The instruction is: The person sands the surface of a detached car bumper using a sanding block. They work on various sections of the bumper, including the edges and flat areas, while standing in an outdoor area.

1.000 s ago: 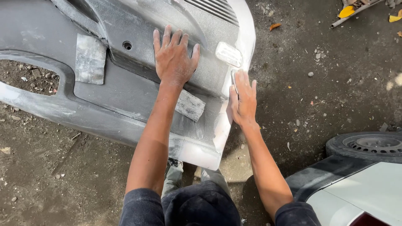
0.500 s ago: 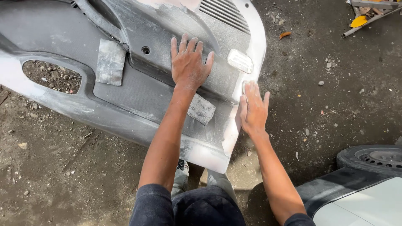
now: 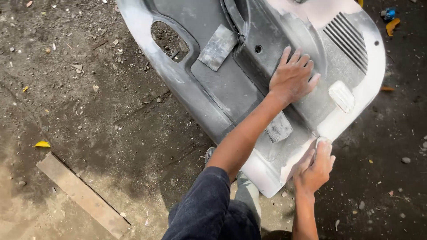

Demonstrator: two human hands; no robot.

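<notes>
From the head view, your left hand (image 3: 292, 75) lies flat, fingers spread wide, on the grey car door panel (image 3: 231, 84), which rests on the dirt ground (image 3: 98, 111). Your right hand (image 3: 314, 166) is curled at the panel's near right edge, pressing a small pale piece, likely sandpaper (image 3: 321, 140), against it. A wooden plank (image 3: 82, 194) lies near left.

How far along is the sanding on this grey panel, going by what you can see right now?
Looks done: the grey panel shows pale, dusty, rubbed bands along its outer rim and its near corner. In hand: the left hand presses flat on the panel's middle, and the right hand is at the near edge, apparently with a small pad under the fingers. Left: the darker central recess looks less worked, with two loose sanding sheets lying there.
</notes>
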